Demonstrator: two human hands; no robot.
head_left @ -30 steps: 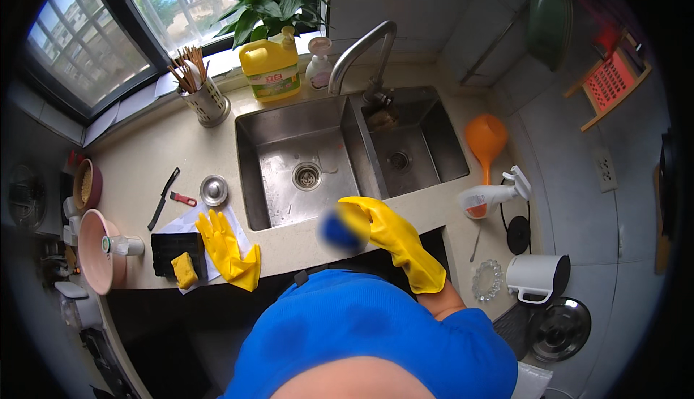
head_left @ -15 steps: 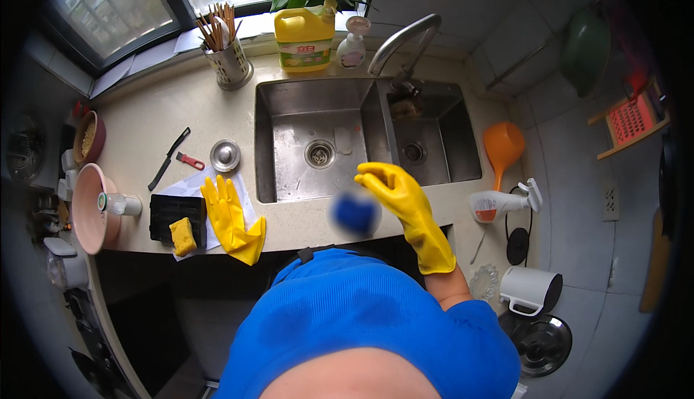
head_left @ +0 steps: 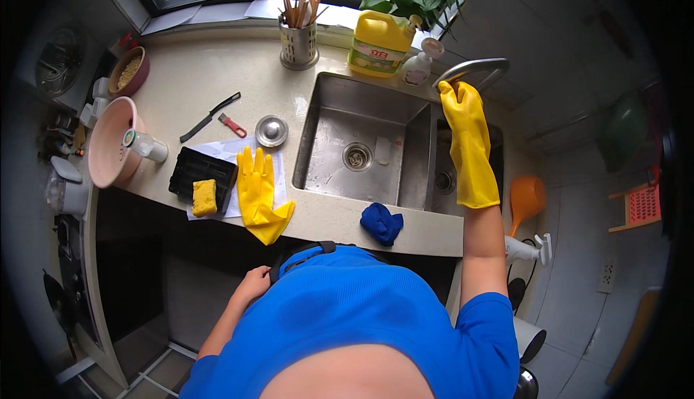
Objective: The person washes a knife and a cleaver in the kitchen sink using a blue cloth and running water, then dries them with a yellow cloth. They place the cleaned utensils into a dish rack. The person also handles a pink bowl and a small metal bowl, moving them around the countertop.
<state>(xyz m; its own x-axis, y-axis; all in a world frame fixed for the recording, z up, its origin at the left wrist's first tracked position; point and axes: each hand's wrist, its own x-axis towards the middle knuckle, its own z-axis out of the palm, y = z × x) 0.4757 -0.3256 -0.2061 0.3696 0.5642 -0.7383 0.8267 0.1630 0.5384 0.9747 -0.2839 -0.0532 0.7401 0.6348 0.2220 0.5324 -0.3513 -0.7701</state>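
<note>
My right hand (head_left: 468, 142), in a long yellow rubber glove, reaches over the smaller basin of the steel double sink (head_left: 318, 131). Its fingers are closed at the spout of the curved metal faucet (head_left: 486, 66). My left hand (head_left: 254, 283) is bare and low at my waist, its fingers curled beside a dark strap; what they hold, if anything, is hidden. A crumpled dark blue cloth (head_left: 381, 224) rests on the counter's front edge below the sink. Left of the sink, an empty yellow rubber glove (head_left: 256, 189) lies partly on white paper.
A black tray (head_left: 196, 171) carries a yellow sponge (head_left: 204, 197). Near them lie a knife (head_left: 210, 117), a red-handled peeler (head_left: 233, 125) and a sink strainer (head_left: 272, 131). A detergent jug (head_left: 377, 41) and a chopstick holder (head_left: 298, 43) stand at the back. A pink basin (head_left: 108, 146) is far left.
My right hand has moved up and away from the blue cloth to the faucet. The cloth, blurred before, now lies on the counter edge. My left hand has come into view. The view has shifted.
</note>
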